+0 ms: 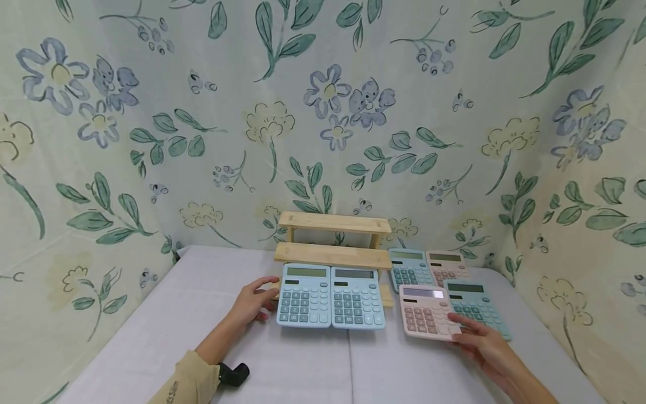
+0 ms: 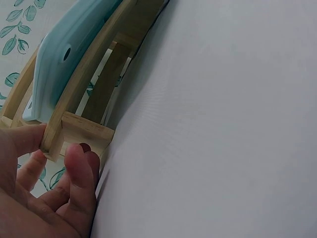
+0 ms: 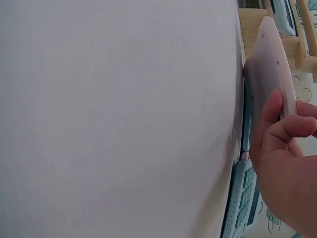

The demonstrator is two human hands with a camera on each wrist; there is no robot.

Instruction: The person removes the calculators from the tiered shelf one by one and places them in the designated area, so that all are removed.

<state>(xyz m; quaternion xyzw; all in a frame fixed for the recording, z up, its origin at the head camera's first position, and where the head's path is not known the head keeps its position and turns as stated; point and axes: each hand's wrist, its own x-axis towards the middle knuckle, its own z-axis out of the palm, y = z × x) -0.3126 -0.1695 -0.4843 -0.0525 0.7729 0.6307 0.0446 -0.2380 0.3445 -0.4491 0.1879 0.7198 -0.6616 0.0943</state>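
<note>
Pinch at one side only: right hand (image 1: pixel 481 343) holds the pink calculator (image 1: pixel 421 315) by its right edge, thumb on the face, fingers pressed to the back. I read it in the right wrist view as clear of the white cloth (image 1: pixel 298 370), tilted, in front of the green calculator (image 1: pixel 479 308). Left hand (image 1: pixel 249 303) has thumb and fingers bent about the left end of the wooden rack (image 1: pixel 333 255), touching; firmness I cannot tell. On the rack lean the left blue calculator (image 1: pixel 304 297) and the right blue calculator (image 1: pixel 357 297), side by side. Risks, my judgement: an off-centre hold could let the pink one pivot or slip; leftward travel held too low could clip the right blue one; uneven pressure from the left hand could skew the rack and slide both.
</note>
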